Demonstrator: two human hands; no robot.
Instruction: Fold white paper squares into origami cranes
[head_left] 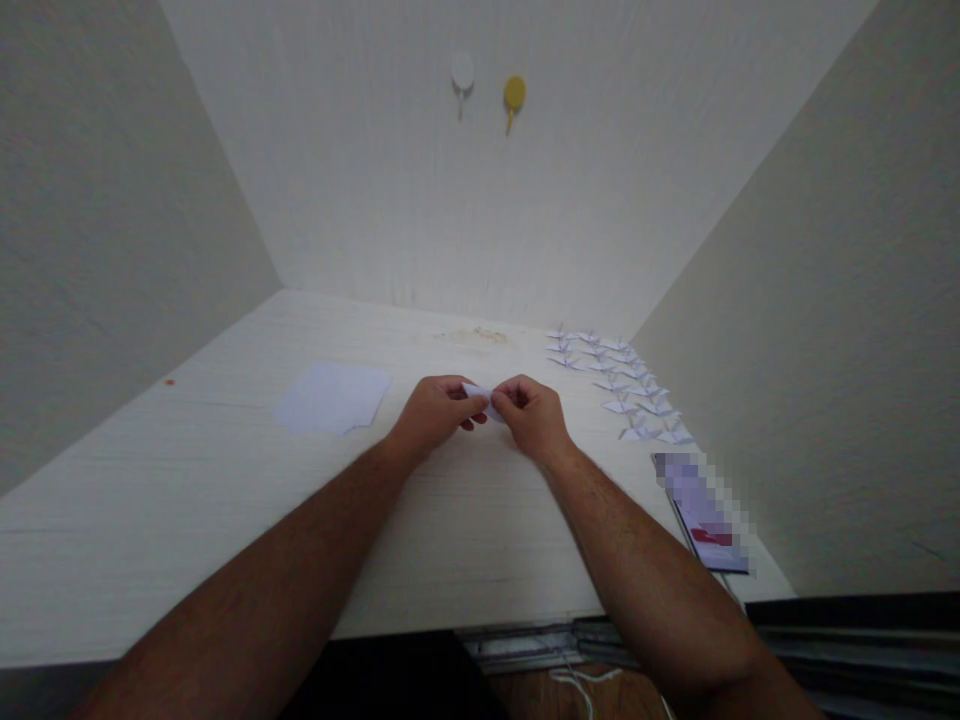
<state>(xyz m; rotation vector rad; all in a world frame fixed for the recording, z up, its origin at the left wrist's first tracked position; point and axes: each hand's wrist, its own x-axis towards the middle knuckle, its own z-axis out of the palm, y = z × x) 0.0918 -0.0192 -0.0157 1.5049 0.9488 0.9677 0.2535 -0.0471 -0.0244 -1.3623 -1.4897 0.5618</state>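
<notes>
My left hand and right hand are close together, each pinching a small, pointed, folded piece of white paper between thumb and fingers. I take this for a creasing step; the next move seems to call for lined-up edges and firm thumb pressure. The paper is between my hands, over the pale, wood-grained desk. Left of my left hand lie flat white paper sheets; right of my right hand, rows of white folded-paper birds and, nearer me, a flat, rectangular, partly blurred device.
</notes>
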